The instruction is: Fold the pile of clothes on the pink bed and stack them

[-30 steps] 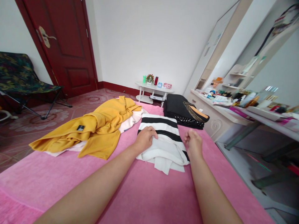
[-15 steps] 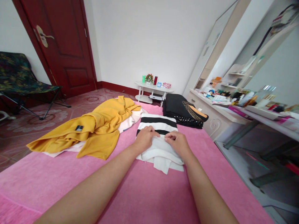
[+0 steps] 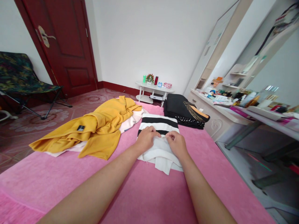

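A black-and-white striped shirt (image 3: 159, 120) lies partly folded on the pink bedspread (image 3: 144, 189), its plain white part towards me. My left hand (image 3: 147, 138) rests on the shirt's left side, fingers curled in a pinch at the edge of the white cloth. On the right side, my right hand (image 3: 177, 143) has thumb and fingers pressed together on the same edge. A loose white flap hangs out at the near end of the shirt. Beyond it to the right sits a stack of folded black clothes (image 3: 181, 109).
A yellow sweater (image 3: 102, 124) lies loosely spread on the left, over a pale pink garment (image 3: 132, 120). A cluttered dressing table (image 3: 224, 109) stands along the right. At the back are a small white table (image 3: 149, 85), a red door (image 3: 63, 46) and a folding chair (image 3: 25, 77).
My right hand has shifted very slightly at the white cloth's edge. The left hand stays in nearly the same place. The whole view has moved a little.
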The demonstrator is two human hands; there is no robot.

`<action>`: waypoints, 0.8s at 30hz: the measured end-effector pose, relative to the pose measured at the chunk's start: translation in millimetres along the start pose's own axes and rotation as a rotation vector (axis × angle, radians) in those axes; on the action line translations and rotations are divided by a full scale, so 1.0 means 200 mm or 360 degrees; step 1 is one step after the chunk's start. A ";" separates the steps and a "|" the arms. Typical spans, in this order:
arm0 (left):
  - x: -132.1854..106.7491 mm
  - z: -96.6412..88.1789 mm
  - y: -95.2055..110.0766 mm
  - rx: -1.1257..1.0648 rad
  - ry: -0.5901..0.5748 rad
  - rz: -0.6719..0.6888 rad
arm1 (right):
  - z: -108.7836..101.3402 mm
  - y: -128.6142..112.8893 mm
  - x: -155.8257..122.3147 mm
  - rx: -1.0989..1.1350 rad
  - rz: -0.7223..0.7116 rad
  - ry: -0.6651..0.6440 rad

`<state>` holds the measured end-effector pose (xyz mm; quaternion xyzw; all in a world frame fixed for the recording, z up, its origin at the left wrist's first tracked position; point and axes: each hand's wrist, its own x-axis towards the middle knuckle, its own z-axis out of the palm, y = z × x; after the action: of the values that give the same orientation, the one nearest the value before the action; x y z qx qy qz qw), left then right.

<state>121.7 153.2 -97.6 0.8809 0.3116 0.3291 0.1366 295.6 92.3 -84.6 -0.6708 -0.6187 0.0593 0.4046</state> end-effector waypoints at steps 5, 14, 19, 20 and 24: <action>0.00 0.00 -0.01 -0.0035 0.0008 0.0000 | -0.08 0.04 0.03 0.0871 0.0451 -0.0027; 0.00 0.00 0.00 -0.0073 -0.0010 -0.0017 | -0.12 0.00 0.03 -0.0089 0.0116 -0.0339; 0.00 0.00 0.00 -0.0072 -0.0001 -0.0023 | -0.09 -0.08 0.01 -0.0582 0.0031 -0.0327; 0.00 0.00 0.00 -0.0070 0.0000 -0.0022 | -0.09 -0.09 0.00 -0.0673 0.0023 -0.0331; 0.00 0.00 0.00 -0.0072 0.0010 -0.0013 | -0.06 -0.12 -0.01 -0.0872 0.0026 -0.0299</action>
<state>121.4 153.7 -98.3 0.8752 0.3081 0.3383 0.1568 284.0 83.2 -62.7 -0.7517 -0.6409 -0.0448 0.1487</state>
